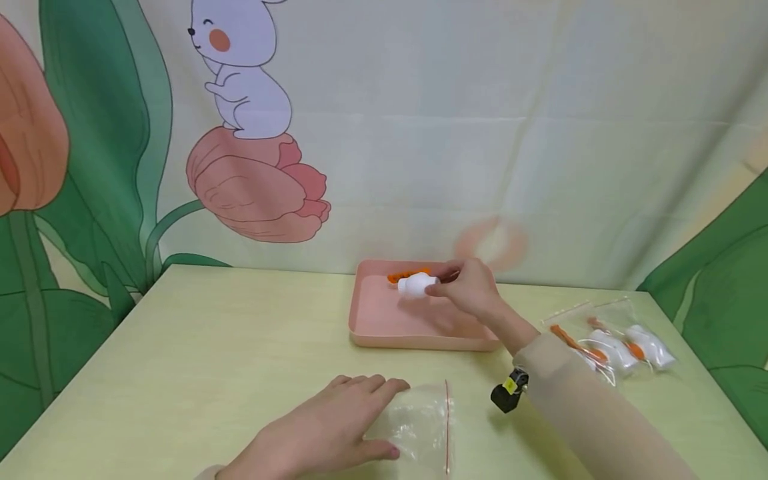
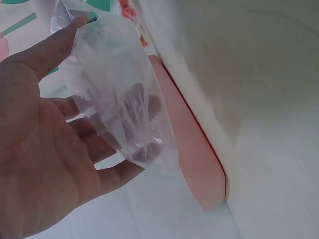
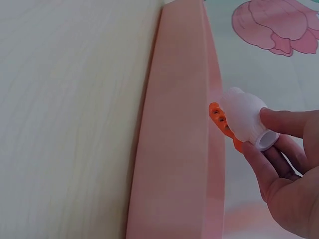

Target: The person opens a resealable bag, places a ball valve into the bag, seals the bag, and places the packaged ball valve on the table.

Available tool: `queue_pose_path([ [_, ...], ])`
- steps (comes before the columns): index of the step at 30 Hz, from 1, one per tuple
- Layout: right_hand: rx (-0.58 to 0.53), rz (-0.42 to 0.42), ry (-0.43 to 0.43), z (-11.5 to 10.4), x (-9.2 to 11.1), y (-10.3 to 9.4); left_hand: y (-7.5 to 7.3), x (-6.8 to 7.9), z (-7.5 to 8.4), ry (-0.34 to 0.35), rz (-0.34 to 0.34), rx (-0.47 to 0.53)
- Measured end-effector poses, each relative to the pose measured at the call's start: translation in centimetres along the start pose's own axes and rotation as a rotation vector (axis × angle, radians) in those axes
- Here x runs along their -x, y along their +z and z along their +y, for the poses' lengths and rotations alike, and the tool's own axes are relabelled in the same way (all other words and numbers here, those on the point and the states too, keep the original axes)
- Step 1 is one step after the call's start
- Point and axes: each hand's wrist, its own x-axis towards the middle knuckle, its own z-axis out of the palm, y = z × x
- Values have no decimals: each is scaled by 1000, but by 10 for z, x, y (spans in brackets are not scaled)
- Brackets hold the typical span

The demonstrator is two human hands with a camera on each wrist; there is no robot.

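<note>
A small white round-bodied plastic piece (image 3: 242,115) with a ribbed end and a hollow open end is pinched by my right hand (image 1: 471,288). It is held over the pink tray (image 1: 423,342), and an orange piece with dark holes (image 1: 409,274) shows behind it at the tray's back. My left hand (image 1: 327,423), near the table's front, holds a clear zip bag (image 1: 417,423) between spread thumb and fingers. In the left wrist view, fingertips (image 2: 149,104) show through the film of this bag. The bag's red zip line faces right, away from the hand.
Several clear bags (image 1: 624,347) with white and orange pieces inside lie on the table's right side. A black wrist camera (image 1: 509,393) hangs below the right sleeve (image 1: 594,400). Behind the table (image 1: 240,333) hangs a printed curtain (image 1: 408,133).
</note>
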Motion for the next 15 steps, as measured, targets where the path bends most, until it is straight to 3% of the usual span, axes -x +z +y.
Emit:
queue_pose_path([
  [5, -112, -2, 11, -2, 5, -10, -2, -2, -4, -29, 16, 7],
  [15, -187, 3, 4, -1, 29, -31, -5, -2, -12, -51, 57, 24],
])
